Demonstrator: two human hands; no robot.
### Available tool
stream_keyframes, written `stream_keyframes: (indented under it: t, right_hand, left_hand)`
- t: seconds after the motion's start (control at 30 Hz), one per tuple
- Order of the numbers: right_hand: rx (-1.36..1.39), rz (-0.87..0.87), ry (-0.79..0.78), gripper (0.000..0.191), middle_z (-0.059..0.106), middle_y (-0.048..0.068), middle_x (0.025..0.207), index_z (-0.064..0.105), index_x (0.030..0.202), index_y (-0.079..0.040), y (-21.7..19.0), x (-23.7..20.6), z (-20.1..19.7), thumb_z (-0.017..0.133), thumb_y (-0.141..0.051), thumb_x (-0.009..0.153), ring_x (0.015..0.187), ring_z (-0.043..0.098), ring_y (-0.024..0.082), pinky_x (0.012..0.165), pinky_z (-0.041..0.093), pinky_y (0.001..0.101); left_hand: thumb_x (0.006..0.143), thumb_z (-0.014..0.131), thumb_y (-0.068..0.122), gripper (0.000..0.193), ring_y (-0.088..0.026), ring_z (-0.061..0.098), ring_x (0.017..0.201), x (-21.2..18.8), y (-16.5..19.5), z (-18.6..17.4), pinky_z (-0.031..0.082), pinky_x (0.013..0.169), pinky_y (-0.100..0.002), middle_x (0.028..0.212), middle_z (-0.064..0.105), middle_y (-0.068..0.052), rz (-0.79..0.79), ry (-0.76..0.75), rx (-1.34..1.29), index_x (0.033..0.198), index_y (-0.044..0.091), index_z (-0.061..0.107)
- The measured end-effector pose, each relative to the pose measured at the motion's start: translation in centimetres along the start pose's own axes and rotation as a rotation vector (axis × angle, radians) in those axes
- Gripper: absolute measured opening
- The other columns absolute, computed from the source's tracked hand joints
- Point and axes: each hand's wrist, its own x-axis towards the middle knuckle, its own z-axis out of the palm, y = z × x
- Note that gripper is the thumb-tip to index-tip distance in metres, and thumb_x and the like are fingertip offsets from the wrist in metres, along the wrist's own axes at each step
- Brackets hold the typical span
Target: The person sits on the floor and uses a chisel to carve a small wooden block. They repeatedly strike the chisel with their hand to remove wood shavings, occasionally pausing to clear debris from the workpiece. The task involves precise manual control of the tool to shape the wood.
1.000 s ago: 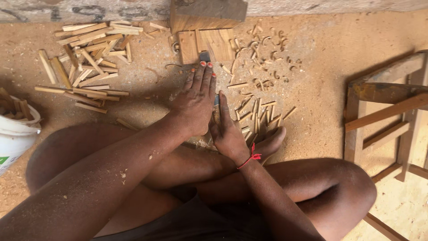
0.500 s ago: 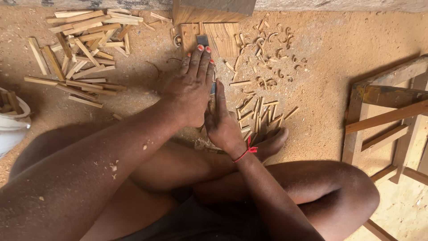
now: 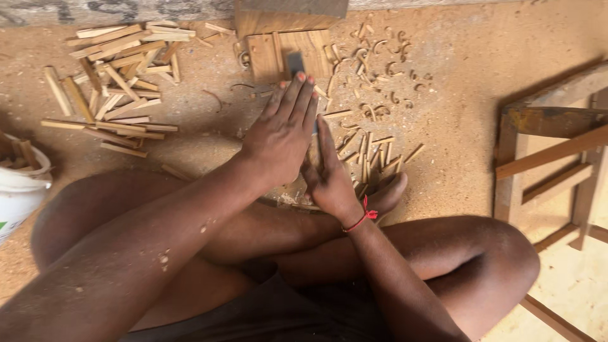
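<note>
I see my left hand (image 3: 282, 136) and right hand (image 3: 329, 174) pressed flat together, fingers extended toward 12 o'clock; wood sticks (image 3: 114, 88) lie at 10.

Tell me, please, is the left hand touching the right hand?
Touching: the head view shows the left hand pressed against the right hand, with no gap between them.

Left hand (image 3: 282, 133) flat, fingers extended, beside right hand (image 3: 329, 174), palms facing.

A white bucket (image 3: 19, 190) at left shows a green label patch.
</note>
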Motion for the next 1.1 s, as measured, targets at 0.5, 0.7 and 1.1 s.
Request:
stream_keyframes:
  t: [0.5, 0.7, 1.1]
  right_hand:
    - [-0.236, 0.027, -0.061, 0.095, 0.068, 0.033, 0.118, 0.002, 0.168, -0.012, 2.1, -0.6, 2.0, 0.059, -0.004, 0.093, 0.086, 0.071, 0.049, 0.078, 0.059, 0.0535]
    - [-0.228, 0.044, -0.081, 0.098, 0.066, 0.031, 0.13, -0.004, 0.165, -0.01, 3.3, 0.1, 2.8, 0.058, -0.001, 0.09, 0.088, 0.071, 0.05, 0.076, 0.058, 0.0549]
    - [-0.085, 0.155, -0.044, 0.109, 0.074, 0.028, 0.077, -0.009, 0.165, -0.015, 1.4, 2.3, 4.3, 0.06, -0.001, 0.082, 0.059, 0.072, 0.041, 0.061, 0.059, 0.0507]
  left_hand:
    - [0.069, 0.073, 0.029, 0.111, -0.049, 0.005, 0.153, -1.0, -0.4, -1.2, 0.006, 0.124, -0.053, 0.162, 0.008, -0.039, -0.013, -0.214, -0.127, 0.153, -0.018, 0.017]
    - [0.069, 0.071, 0.029, 0.11, -0.05, 0.006, 0.153, -0.6, -0.8, -1.2, 0.006, 0.124, -0.054, 0.162, 0.009, -0.039, -0.022, -0.26, -0.095, 0.152, -0.019, 0.017]
    - [0.075, 0.069, 0.03, 0.105, -0.039, 0.004, 0.157, 0.4, -2.1, -2.7, 0.004, 0.127, -0.044, 0.168, 0.005, -0.028, -0.089, -0.269, -0.065, 0.155, -0.013, 0.016]
